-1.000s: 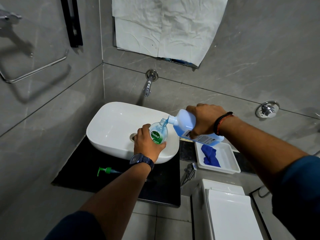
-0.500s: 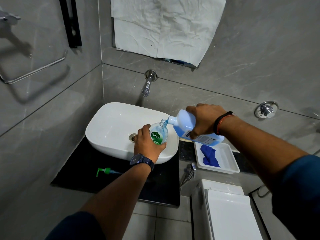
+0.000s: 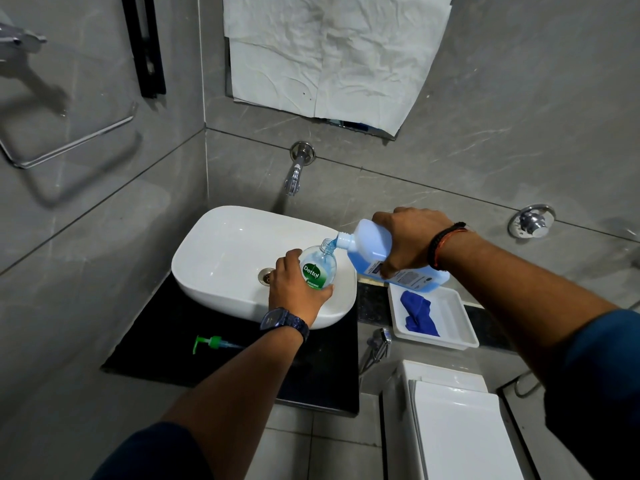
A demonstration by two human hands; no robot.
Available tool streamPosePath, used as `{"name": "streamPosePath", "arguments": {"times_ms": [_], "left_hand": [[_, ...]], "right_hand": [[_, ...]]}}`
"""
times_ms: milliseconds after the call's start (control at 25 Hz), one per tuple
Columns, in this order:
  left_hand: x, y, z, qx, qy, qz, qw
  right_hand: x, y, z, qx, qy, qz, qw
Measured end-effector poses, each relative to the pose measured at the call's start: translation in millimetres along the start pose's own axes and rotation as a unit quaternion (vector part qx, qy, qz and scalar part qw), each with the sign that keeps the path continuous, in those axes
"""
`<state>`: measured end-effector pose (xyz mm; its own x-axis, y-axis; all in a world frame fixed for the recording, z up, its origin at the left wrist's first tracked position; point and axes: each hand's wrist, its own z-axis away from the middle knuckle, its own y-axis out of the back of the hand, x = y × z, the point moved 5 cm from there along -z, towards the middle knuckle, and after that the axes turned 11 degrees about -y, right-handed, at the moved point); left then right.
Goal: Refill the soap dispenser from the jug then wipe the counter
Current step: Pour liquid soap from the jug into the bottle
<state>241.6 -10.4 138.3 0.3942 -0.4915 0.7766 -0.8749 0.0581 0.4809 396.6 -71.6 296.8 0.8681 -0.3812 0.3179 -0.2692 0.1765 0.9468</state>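
Observation:
My left hand (image 3: pixel 294 292) grips a clear soap dispenser bottle (image 3: pixel 318 266) with a green Dettol label, held over the right side of the white basin (image 3: pixel 221 251). My right hand (image 3: pixel 410 240) grips a translucent jug (image 3: pixel 374 249) of blue liquid, tipped so its white spout meets the bottle's open neck. Blue liquid runs from the spout into the bottle. The green pump head (image 3: pixel 211 342) lies on the black counter (image 3: pixel 166 341) in front of the basin. A blue cloth (image 3: pixel 417 313) lies in a white tray (image 3: pixel 457 329) to the right.
A wall tap (image 3: pixel 296 171) juts out above the basin. A chrome valve (image 3: pixel 531 221) sits on the right wall, a spray handle (image 3: pixel 379 342) hangs beside the counter, and a white toilet lid (image 3: pixel 457 431) lies below right. Crumpled paper (image 3: pixel 332 53) covers the mirror.
Both hands hold the same pouring pose. Only the view has shifted very slightly.

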Motion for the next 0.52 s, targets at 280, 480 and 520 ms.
{"name": "streamPosePath", "arguments": {"times_ms": [280, 480, 520], "left_hand": [[0.9, 1.5, 0.8, 0.000, 0.000, -0.002, 1.000], [0.7, 0.6, 1.0, 0.000, 0.001, 0.002, 1.000], [0.7, 0.4, 1.1, 0.000, 0.001, 0.003, 1.000]], "right_hand": [[-1.3, 3.1, 3.3, -0.004, -0.002, 0.002, 1.000], [-2.1, 4.3, 4.9, -0.008, -0.005, 0.009, 1.000], [-2.2, 4.5, 4.7, -0.009, -0.005, 0.010, 1.000]]}}
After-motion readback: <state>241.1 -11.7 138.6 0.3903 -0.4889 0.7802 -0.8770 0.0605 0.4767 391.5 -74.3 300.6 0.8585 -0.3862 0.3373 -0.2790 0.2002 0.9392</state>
